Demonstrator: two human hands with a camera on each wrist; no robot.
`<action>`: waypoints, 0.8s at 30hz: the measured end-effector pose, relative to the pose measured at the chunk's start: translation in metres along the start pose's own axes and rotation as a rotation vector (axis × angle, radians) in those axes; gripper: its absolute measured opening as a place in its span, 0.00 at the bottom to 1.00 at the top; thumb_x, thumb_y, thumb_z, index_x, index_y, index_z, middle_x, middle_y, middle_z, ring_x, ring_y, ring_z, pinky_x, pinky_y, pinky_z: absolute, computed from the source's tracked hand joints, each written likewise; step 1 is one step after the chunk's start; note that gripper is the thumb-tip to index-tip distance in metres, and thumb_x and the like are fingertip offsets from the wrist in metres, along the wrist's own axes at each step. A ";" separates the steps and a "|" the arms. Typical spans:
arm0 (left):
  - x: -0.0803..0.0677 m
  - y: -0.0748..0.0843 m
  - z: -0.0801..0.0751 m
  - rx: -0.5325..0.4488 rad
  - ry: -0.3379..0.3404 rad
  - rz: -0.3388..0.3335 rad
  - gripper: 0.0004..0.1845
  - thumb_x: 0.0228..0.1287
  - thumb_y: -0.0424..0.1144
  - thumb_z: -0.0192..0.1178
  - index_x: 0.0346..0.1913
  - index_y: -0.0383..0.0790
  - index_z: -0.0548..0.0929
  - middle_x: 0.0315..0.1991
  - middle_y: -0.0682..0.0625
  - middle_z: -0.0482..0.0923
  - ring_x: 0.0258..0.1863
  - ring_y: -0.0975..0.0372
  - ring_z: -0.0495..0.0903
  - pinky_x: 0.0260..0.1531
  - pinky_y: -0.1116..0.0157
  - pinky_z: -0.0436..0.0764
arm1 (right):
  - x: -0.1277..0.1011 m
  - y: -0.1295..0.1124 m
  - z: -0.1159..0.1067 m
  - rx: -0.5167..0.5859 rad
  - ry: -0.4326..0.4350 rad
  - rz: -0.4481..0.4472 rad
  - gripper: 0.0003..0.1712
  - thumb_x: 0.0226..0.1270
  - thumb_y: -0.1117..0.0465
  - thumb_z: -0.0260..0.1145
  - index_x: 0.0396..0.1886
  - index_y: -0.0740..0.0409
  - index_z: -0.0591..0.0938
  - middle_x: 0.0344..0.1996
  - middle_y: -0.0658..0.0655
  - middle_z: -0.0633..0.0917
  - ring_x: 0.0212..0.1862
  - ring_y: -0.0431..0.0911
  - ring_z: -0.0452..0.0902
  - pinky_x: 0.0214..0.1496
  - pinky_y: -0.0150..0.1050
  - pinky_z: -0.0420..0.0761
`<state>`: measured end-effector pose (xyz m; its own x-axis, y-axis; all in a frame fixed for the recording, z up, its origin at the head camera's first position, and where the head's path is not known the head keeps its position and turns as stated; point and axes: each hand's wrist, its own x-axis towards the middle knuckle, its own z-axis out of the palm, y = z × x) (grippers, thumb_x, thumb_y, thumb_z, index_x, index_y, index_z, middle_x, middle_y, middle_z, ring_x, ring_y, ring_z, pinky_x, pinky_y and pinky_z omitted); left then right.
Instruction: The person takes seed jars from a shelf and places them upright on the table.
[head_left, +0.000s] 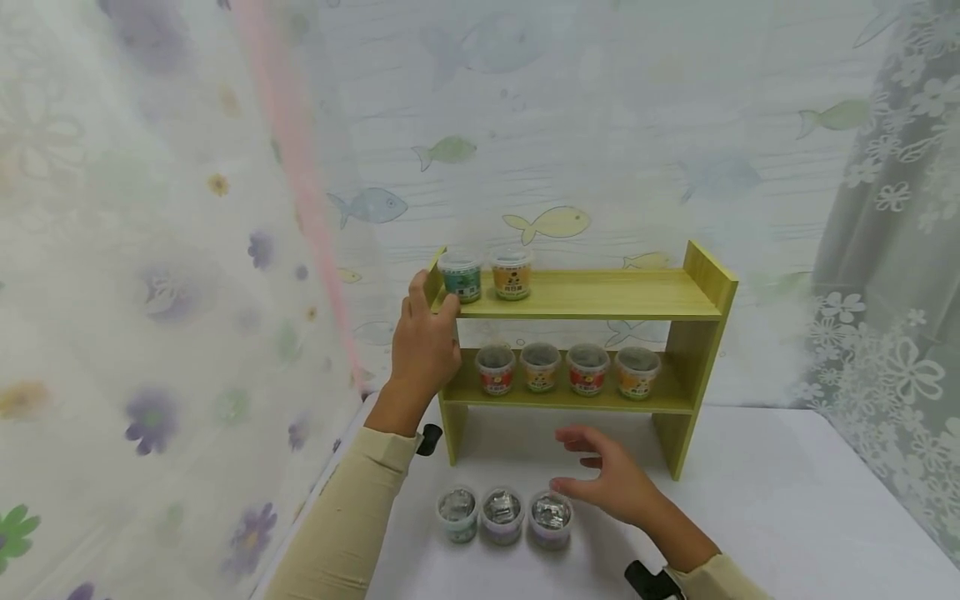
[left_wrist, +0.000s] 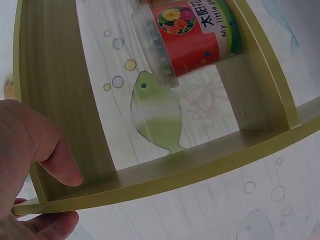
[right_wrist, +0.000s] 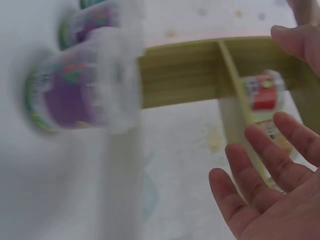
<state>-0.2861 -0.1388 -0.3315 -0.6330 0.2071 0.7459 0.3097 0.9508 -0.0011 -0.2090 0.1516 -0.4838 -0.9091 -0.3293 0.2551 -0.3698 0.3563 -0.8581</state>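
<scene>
A yellow-green two-tier wooden shelf [head_left: 592,293] stands on the white table. My left hand [head_left: 426,346] grips its upper left side; in the left wrist view the left hand [left_wrist: 30,155] has thumb and fingers on either face of the side board. Above the table my right hand [head_left: 615,479] is spread, holding nothing, beside a purple-labelled plastic cup [head_left: 551,518], the rightmost of three in a row. The others are a purple-labelled cup [head_left: 502,515] and a green-labelled cup [head_left: 457,513]. In the right wrist view the right hand's fingers [right_wrist: 265,180] are extended, apart from the blurred nearest cup [right_wrist: 75,85].
On the top board sit a teal cup [head_left: 461,277] and an orange cup [head_left: 512,273]. Several red- and orange-labelled cups, such as a red cup [head_left: 588,370], line the lower board. Patterned curtains [head_left: 187,250] hang at the left, back and right.
</scene>
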 end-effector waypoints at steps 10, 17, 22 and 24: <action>0.000 0.001 0.001 0.004 -0.006 -0.017 0.22 0.60 0.28 0.63 0.58 0.41 0.77 0.77 0.32 0.50 0.51 0.43 0.73 0.34 0.51 0.83 | 0.021 -0.049 -0.029 -0.089 0.115 -0.196 0.34 0.57 0.54 0.82 0.63 0.53 0.80 0.59 0.55 0.85 0.62 0.53 0.81 0.61 0.55 0.81; 0.000 0.001 0.002 0.001 -0.012 -0.019 0.23 0.59 0.28 0.64 0.58 0.40 0.77 0.77 0.32 0.50 0.50 0.43 0.73 0.35 0.51 0.83 | 0.040 -0.086 -0.044 -0.173 0.173 -0.302 0.32 0.58 0.54 0.81 0.61 0.52 0.81 0.56 0.50 0.86 0.57 0.46 0.83 0.58 0.57 0.83; 0.001 0.000 0.004 0.000 -0.001 -0.014 0.21 0.60 0.28 0.63 0.57 0.40 0.78 0.77 0.32 0.50 0.51 0.43 0.73 0.36 0.50 0.83 | 0.057 -0.105 -0.054 -0.227 0.229 -0.367 0.28 0.61 0.55 0.79 0.60 0.53 0.82 0.55 0.52 0.86 0.57 0.47 0.82 0.58 0.56 0.82; 0.001 0.000 0.004 -0.001 0.001 -0.010 0.20 0.60 0.28 0.63 0.56 0.41 0.77 0.76 0.32 0.50 0.51 0.43 0.73 0.36 0.50 0.83 | 0.063 -0.111 -0.058 -0.241 0.263 -0.389 0.27 0.61 0.55 0.79 0.59 0.53 0.82 0.55 0.52 0.86 0.58 0.47 0.82 0.59 0.55 0.80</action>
<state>-0.2891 -0.1375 -0.3336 -0.6352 0.1969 0.7468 0.3040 0.9526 0.0074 -0.2368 0.1423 -0.3466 -0.7019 -0.2580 0.6639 -0.6949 0.4528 -0.5587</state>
